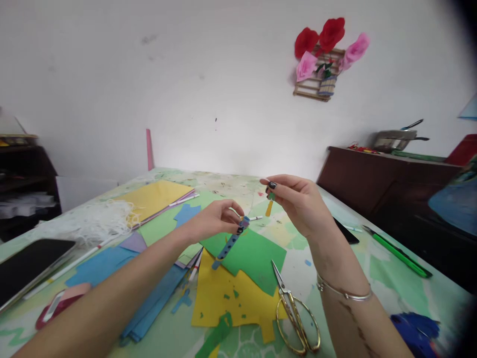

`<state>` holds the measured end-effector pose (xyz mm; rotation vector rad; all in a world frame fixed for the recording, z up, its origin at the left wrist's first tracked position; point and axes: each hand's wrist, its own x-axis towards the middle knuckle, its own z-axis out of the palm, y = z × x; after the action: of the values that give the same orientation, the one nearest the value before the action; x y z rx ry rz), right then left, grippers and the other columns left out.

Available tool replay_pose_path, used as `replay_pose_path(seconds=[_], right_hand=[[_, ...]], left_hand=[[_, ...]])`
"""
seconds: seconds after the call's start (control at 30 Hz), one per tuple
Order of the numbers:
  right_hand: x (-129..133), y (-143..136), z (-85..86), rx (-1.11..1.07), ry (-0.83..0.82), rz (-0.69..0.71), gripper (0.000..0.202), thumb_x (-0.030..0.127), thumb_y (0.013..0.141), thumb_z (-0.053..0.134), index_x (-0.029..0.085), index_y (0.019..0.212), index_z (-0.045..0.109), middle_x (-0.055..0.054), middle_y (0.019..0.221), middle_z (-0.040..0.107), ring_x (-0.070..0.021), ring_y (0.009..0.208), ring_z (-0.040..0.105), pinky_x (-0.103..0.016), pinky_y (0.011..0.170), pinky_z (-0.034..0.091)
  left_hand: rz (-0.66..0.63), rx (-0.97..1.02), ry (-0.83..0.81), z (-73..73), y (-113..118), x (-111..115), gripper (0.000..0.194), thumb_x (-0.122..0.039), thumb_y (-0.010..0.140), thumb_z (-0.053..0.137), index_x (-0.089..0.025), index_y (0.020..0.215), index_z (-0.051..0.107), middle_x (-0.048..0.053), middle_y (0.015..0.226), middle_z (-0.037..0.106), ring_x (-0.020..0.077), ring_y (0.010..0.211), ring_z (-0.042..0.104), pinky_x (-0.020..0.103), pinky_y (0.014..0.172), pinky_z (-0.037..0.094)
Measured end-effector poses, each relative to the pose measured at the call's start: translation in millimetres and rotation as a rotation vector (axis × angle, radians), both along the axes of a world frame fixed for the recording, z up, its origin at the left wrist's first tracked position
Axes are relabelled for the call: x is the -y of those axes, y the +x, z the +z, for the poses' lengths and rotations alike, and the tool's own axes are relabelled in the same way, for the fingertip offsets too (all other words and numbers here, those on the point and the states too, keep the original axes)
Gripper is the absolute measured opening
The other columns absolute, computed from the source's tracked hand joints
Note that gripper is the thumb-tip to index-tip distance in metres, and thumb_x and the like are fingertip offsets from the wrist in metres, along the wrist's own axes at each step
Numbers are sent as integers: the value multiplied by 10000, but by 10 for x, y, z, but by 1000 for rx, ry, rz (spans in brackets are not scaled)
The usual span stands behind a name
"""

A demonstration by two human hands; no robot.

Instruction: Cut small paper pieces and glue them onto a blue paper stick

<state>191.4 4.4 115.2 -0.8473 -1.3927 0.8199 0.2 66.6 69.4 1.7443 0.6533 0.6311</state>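
My left hand (222, 219) pinches the upper end of a narrow blue paper strip with dark spots (228, 246), which slants down over green and yellow paper. Something small and purplish shows at its top, beside my fingers. Higher and to the right, my right hand (292, 194) pinches a small green-and-yellow paper piece (270, 205) between thumb and finger, its yellow end hanging down. Below the hands lie a green paper sheet (257, 256) and a cut yellow sheet (212, 298) strewn with green scraps. Gold-handled scissors (291, 308) rest partly on the yellow sheet, points away from me.
Blue paper (156, 298), a yellow sheet (160, 196) and white shredded strands (93, 221) spread over the left side. A dark phone-like slab (33, 263) and a pink-and-red tape dispenser (61, 303) lie nearer. A green utility knife (398, 252) lies right. A white wall stands behind.
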Motion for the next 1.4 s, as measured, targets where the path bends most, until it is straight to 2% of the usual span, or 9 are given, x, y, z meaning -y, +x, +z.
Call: replay_pose_path(seconds=[0.17,0.33,0.6,0.73,0.97,1.4], right_hand=[[48,-9,37,-4,22,-2,102,241,728,678,234,813,733,-33,853,687,-144,759,583,-320,738,460],[42,-13,34,9,6,5,106,227,737,671,226,822,733,-29,847,692,-140,766,590,-306,739,460],[16,-34,2,-1,-36,24,96,219,735,669,216,814,725,-42,888,704,-148,787,605,-305,732,468],[-7,-36,-17,-4,-53,27,96,217,729,676,213,811,725,-46,890,707,-150,797,612,-307,745,474],[-42,-11,-39,25,-70,27,98,237,725,681,212,808,725,-48,872,705,-153,796,609,-319,755,471],[-22,-26,-16,11,-66,59,99,233,716,681,208,797,731,-45,833,690,-144,761,584,-319,737,460]], left_hand=[[-21,-41,24,-61,4,-48,274,-171,643,704,-142,881,570,83,829,711,201,769,661,349,723,497],[18,-54,33,-26,1,-36,241,-153,641,696,-129,858,593,83,814,712,193,762,663,343,734,500],[-35,-58,33,-94,19,-64,228,-151,640,695,-143,848,602,74,833,716,203,780,671,353,735,512],[-34,-40,31,-72,19,-59,211,-151,650,691,-142,842,605,67,826,716,197,775,672,351,742,508],[0,40,-24,-1,11,-25,215,-130,645,702,-132,843,617,59,811,714,165,757,666,302,736,495],[73,119,56,-70,1,-87,298,-219,662,718,-147,918,583,88,849,717,202,798,668,346,755,503]])
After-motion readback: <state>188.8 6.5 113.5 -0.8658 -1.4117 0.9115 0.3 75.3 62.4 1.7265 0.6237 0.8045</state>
